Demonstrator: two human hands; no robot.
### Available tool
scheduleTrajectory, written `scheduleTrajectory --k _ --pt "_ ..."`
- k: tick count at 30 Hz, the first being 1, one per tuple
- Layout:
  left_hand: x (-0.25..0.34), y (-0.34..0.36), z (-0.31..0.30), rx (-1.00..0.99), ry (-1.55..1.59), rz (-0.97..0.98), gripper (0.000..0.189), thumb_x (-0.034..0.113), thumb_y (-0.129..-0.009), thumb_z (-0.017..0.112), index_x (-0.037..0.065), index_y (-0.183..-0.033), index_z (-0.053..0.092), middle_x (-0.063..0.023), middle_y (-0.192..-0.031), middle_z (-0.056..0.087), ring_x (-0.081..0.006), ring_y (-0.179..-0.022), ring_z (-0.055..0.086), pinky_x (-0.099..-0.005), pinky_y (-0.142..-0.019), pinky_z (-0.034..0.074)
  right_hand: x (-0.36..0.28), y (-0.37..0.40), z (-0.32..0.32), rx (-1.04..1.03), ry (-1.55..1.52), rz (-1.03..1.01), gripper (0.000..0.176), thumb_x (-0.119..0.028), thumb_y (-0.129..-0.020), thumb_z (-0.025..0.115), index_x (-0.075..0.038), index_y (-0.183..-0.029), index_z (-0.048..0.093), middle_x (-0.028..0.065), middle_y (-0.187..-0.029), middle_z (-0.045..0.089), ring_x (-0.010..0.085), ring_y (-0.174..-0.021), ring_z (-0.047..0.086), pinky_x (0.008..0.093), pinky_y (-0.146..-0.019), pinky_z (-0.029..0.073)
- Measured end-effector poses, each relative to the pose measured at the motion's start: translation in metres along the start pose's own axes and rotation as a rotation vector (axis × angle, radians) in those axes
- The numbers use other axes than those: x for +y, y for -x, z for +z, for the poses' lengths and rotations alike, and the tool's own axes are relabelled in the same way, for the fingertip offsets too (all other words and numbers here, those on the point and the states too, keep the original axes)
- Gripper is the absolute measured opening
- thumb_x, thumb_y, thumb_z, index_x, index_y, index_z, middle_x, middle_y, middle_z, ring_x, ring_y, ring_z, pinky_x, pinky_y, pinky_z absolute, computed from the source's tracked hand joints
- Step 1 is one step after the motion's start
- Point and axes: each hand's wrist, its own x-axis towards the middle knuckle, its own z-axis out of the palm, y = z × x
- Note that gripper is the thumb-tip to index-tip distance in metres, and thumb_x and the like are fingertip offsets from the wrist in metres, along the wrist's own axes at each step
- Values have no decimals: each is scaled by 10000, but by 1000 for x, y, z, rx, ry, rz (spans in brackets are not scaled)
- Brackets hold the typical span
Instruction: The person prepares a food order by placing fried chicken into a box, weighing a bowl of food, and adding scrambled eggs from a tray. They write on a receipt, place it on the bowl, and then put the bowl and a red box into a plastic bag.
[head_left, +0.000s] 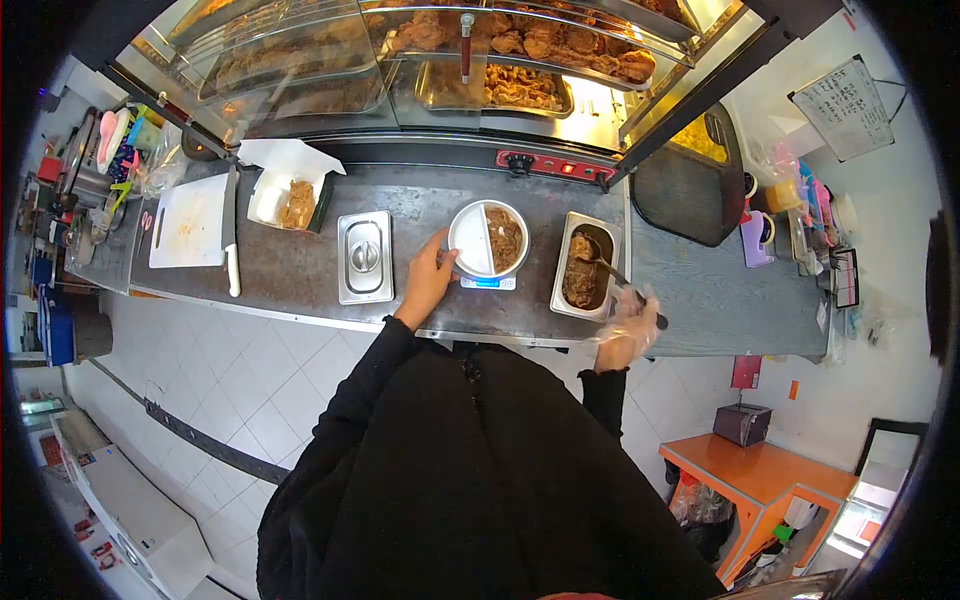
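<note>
A round white bowl (470, 240) with a divider sits on a small digital scale (488, 283); brown saucy food (506, 240) fills its right half. My left hand (428, 282) is bare, its fingers closed against the bowl's left side. My right hand (628, 328), in a clear plastic glove, is closed round the dark handle of a serving spoon (612, 272). The spoon's head rests in a deep steel pan (566, 304) that contains dark brown meat in sauce (580, 282). The right fingers are partly blurred by the glove.
Left of the bowl lie a steel lid (365, 258), an open paper food box (268, 205), a knife (233, 262) and a white cutting board (188, 222). Behind stands a glass warming cabinet (420, 90) with fried food. A black tray (680, 190) lies to the right.
</note>
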Motion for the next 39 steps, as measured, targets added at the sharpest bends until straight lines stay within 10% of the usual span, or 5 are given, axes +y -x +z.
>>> scheduleTrajectory --k 7,10,18,27,39 --pt "5 1 -2 -12 -39 7 389 107 -880 557 48 -1259 488 -93 -704 560 -169 -525 625 -289 -509 479 -16 4 7 188 -41 52 264 -209 -914 480 39 -955 559 197 -898 622 214 -762 633 291 -692 506" --pt "2 0 0 -10 -38 13 391 109 -882 556 43 -1260 483 -98 -702 566 -169 -529 627 -288 -513 478 -26 29 26 -237 133 -274 199 -148 -902 501 34 -952 563 174 -959 616 190 -759 628 292 -703 505" --pt "-2 -1 0 -7 -32 18 391 104 -876 561 35 -1253 483 -99 -681 577 -173 -530 632 -297 -515 470 3 47 30 -461 366 -626 148 -122 -908 549 24 -907 577 131 -940 626 184 -814 617 300 -782 489" --pt "2 0 -2 -28 -67 -9 412 127 -887 557 57 -1282 467 -100 -720 594 -175 -560 647 -282 -522 491 9 -17 -17 185 -246 252 314 -251 -925 485 48 -1014 521 177 -941 576 259 -907 588 321 -840 496" --pt "4 2 -1 -12 -44 -6 405 108 -878 565 36 -1265 472 -107 -712 595 -174 -543 639 -288 -510 482 2 -18 -35 80 -436 242 296 -220 -950 462 58 -1053 455 177 -1003 525 255 -959 559 347 -884 506"
